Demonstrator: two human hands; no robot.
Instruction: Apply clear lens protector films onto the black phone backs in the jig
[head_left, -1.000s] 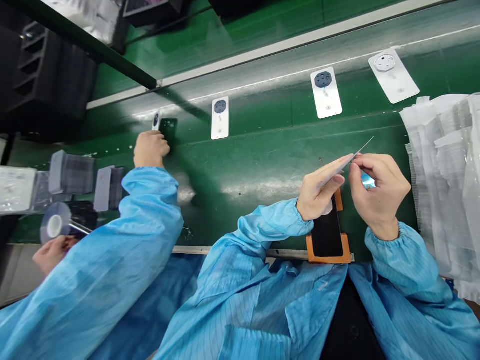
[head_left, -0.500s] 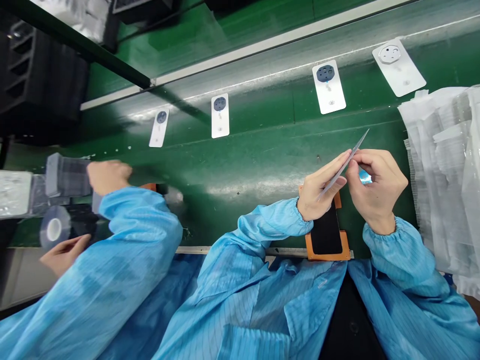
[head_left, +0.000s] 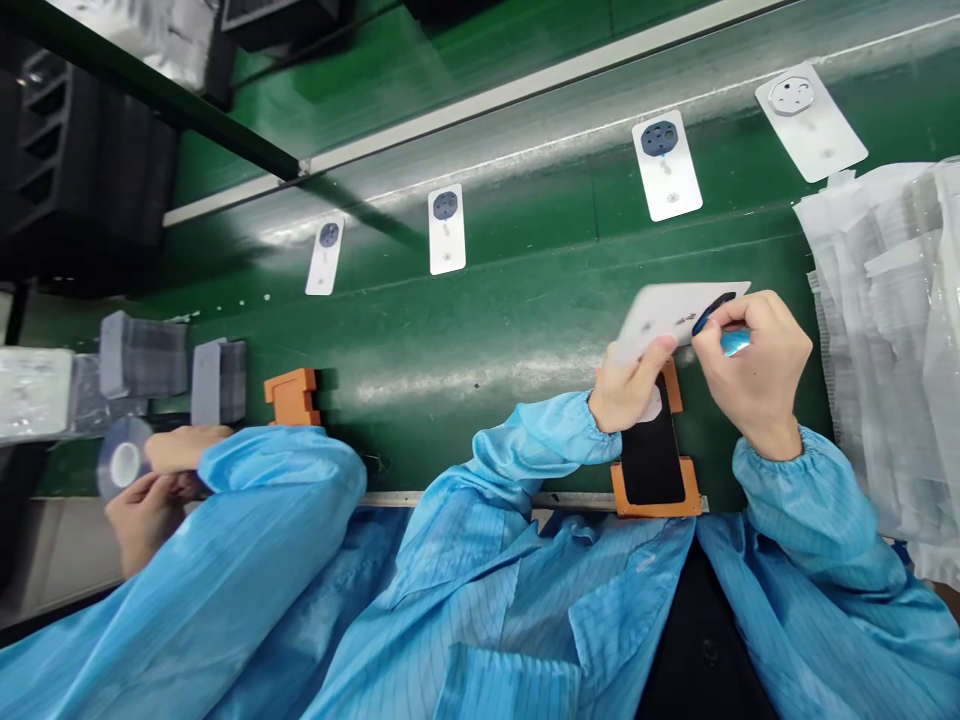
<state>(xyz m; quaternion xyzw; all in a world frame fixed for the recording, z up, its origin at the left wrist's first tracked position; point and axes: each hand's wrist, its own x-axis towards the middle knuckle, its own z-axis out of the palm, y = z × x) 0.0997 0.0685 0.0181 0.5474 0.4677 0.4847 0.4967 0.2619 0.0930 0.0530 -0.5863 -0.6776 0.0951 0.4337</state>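
Observation:
A white phone back panel [head_left: 664, 308] is held up, tilted, in my left hand [head_left: 626, 392], thumb on its face and fingers behind. My right hand [head_left: 759, 375] pinches at the panel's right end, where a small dark piece [head_left: 709, 314] shows at the thumb and fingertips. Whether that piece is stuck to the panel or apart from it I cannot tell. A shiny blue film [head_left: 735, 342] shows among the right fingers. Below my left hand lies an orange fixture [head_left: 652, 509] with a black slab [head_left: 651, 470] in it.
Several white panels with round camera areas, one panel [head_left: 667, 185] nearest, lie along the green bench [head_left: 525, 320]. Translucent sleeves [head_left: 892, 330] are stacked at right. At left, a co-worker's hands [head_left: 154, 500] are at a tape roll [head_left: 124, 465], near grey stacks [head_left: 142, 355] and another orange fixture [head_left: 294, 397].
My left hand has turned the panel from edge-on to showing its white face. My right hand stays at its end. The co-worker's upper hand has moved down to the tape roll.

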